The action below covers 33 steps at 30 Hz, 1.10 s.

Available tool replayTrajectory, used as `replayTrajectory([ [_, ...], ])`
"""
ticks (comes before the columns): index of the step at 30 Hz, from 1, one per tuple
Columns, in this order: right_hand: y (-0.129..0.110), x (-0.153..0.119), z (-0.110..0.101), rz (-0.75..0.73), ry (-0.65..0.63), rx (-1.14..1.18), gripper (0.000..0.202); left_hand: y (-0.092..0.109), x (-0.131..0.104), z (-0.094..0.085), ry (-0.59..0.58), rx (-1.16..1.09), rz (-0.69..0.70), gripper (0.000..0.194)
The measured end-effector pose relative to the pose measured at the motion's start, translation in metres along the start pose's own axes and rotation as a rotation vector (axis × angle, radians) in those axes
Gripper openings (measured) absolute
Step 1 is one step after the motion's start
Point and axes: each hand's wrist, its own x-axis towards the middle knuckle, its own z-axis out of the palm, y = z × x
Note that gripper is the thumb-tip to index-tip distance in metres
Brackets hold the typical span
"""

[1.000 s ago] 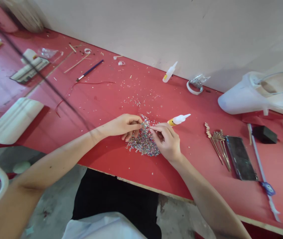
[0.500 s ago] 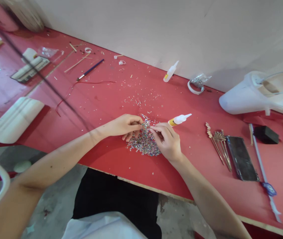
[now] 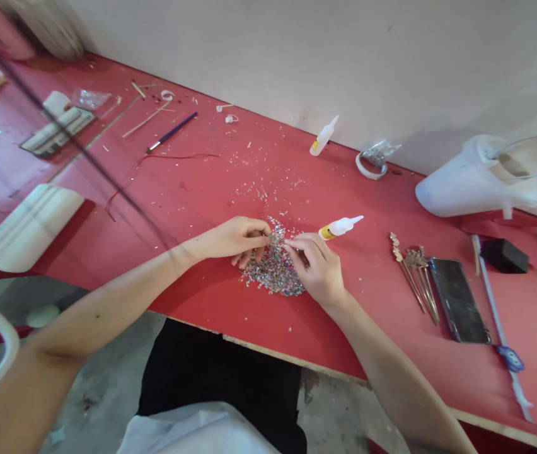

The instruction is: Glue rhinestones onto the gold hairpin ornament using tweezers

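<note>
Two bare hands meet over a red table (image 3: 212,195), near the middle of its near edge. Under and between them lies a pile of glittery bits (image 3: 273,279), with loose specks scattered towards the far edge. The left hand (image 3: 246,241) curls at the pile's left side, thumb and forefinger close together; the right hand (image 3: 318,263) bends in a similar pinch from the right. Their fingertips nearly meet, and whether either grips a tiny piece cannot be told. Just beyond the right hand, a glue bottle (image 3: 340,227) lies tilted, its nozzle pointing right. Towards the table's right edge, ornamented hairpins (image 3: 409,282) lie just beside a dark phone (image 3: 459,301).
</note>
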Motion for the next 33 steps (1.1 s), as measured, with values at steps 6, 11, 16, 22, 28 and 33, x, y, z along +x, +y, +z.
replayTrajectory([
  [6, 0.0004, -0.0005, -0.0001, 0.021, -0.004, -0.008, 0.014, 0.0, -0.0001, 0.0001, 0.004, 0.006, -0.006, 0.014],
  [11, 0.0004, -0.0007, -0.0004, 0.002, -0.004, -0.018, 0.015, -0.0006, 0.0003, 0.0005, 0.005, 0.006, 0.001, 0.013],
  [16, 0.0007, -0.0012, -0.0003, -0.007, -0.017, -0.033, 0.014, -0.0019, 0.0001, 0.0, -0.003, 0.005, 0.011, 0.014],
  [22, 0.0012, -0.0013, -0.0006, -0.013, -0.02, -0.03, 0.014, -0.0024, -0.0006, -0.0007, -0.001, 0.019, 0.012, 0.015],
  [28, 0.0019, -0.0023, -0.0003, 0.001, -0.019, -0.034, 0.015, -0.0049, 0.0005, -0.0005, -0.008, 0.007, 0.022, 0.013],
  [33, 0.0016, -0.002, -0.0001, -0.011, -0.021, -0.037, 0.015, -0.0038, 0.0008, -0.0006, -0.002, 0.02, 0.011, 0.012],
])
